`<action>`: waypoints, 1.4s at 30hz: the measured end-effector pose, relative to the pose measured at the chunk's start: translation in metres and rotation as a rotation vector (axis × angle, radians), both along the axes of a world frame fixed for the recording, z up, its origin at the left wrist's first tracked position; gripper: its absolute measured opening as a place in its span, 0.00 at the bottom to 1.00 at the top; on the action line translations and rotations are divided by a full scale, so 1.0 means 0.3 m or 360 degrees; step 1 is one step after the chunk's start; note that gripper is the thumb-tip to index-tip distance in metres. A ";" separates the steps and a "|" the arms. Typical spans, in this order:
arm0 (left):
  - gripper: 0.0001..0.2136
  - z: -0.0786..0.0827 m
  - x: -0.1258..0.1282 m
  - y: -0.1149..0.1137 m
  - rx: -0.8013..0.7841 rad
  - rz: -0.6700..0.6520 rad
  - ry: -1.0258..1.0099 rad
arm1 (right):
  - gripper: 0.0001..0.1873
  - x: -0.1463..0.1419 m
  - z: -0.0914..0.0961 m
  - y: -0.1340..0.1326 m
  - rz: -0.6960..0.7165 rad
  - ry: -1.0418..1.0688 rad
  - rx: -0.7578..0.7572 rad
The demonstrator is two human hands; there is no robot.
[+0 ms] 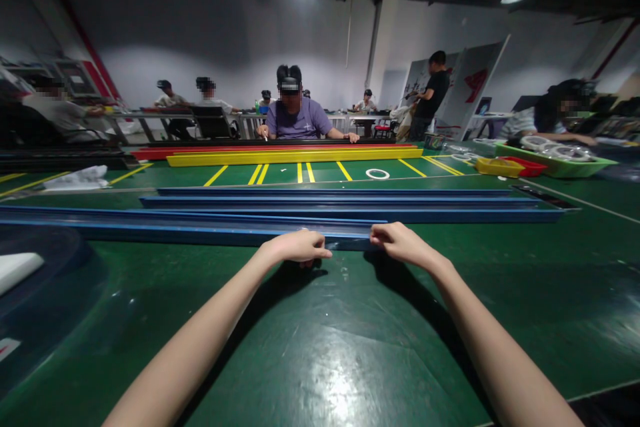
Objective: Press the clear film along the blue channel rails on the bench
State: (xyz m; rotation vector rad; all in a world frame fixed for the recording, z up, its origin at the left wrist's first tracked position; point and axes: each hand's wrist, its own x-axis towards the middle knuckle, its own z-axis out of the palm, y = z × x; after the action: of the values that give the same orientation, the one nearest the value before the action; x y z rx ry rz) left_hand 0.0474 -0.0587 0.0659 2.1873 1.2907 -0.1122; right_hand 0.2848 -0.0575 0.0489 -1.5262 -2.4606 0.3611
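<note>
A long blue channel-shaped strip (190,232) lies across the green table in front of me, its right end between my hands. My left hand (301,247) is in front of the strip's near wall, its fingers curled and the thumb pointing right. Whatever those fingers may hold is hidden. At the strip's right end, my right hand (397,240) has its fingers pinched together on the end, the fingertips partly hidden. Just behind lie more blue channel strips (450,216), roughly parallel to the first.
Farther back are yellow (295,157) and red strips (155,154), then a person in a purple shirt (300,120). A white ring (377,174) lies on yellow-marked table. Right stand a yellow tray (497,167), a red tray (527,167) and a green basket (565,167); left, crumpled plastic (77,178).
</note>
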 end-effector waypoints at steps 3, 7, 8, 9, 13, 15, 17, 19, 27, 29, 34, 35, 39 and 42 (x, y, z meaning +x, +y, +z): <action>0.13 0.029 -0.029 0.010 -0.0025 0.0025 -0.0031 | 0.10 0.018 0.003 0.008 -0.0271 -0.0135 0.0280; 0.14 0.055 -0.085 0.032 -0.0005 0.0037 -0.0098 | 0.12 0.042 -0.003 0.018 -0.0467 -0.0336 0.0586; 0.15 0.061 -0.101 0.038 -0.0018 0.0034 -0.0106 | 0.12 0.048 -0.007 0.021 -0.0491 -0.0368 0.0651; 0.16 0.066 -0.118 0.043 -0.0038 0.0038 -0.0114 | 0.11 0.055 -0.011 0.025 -0.0515 -0.0393 0.0714; 0.18 0.097 -0.179 0.055 -0.0035 0.0066 -0.0127 | 0.10 0.080 -0.036 0.041 -0.0578 -0.0474 0.0955; 0.19 0.118 -0.208 0.056 0.0062 0.0129 -0.0111 | 0.10 0.091 -0.051 0.050 -0.0585 -0.0487 0.1050; 0.19 0.142 -0.238 0.054 0.0226 0.0243 -0.0043 | 0.09 0.098 -0.068 0.061 -0.0588 -0.0489 0.1095; 0.20 0.163 -0.268 0.052 0.0450 0.0411 0.0087 | 0.09 0.100 -0.085 0.072 -0.0595 -0.0481 0.1104; 0.23 0.175 -0.334 0.050 0.1152 0.0819 0.0505 | 0.12 0.054 -0.110 0.106 -0.0556 -0.0381 0.1040; 0.24 0.174 -0.337 0.048 0.1263 0.0904 0.0634 | 0.12 0.041 -0.108 0.113 -0.0547 -0.0390 0.1020; 0.24 0.139 -0.362 0.064 0.1295 0.1011 0.0763 | 0.12 0.024 -0.116 0.131 -0.0580 -0.0383 0.0948; 0.24 0.123 -0.368 0.073 0.1286 0.1016 0.0777 | 0.12 0.021 -0.119 0.133 -0.0580 -0.0386 0.0933; 0.19 0.051 -0.388 0.117 0.1219 0.1056 0.0824 | 0.12 0.009 -0.122 0.140 -0.0576 -0.0389 0.0887; 0.21 0.007 -0.395 0.146 0.0995 0.1116 0.0774 | 0.12 0.006 -0.119 0.143 -0.0578 -0.0386 0.0851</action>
State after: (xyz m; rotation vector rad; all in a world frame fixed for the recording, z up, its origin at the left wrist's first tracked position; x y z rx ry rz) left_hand -0.0712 -0.0147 0.0679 2.0852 2.5822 0.0546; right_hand 0.2866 -0.0147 0.0132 -1.7787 -2.1145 -0.5291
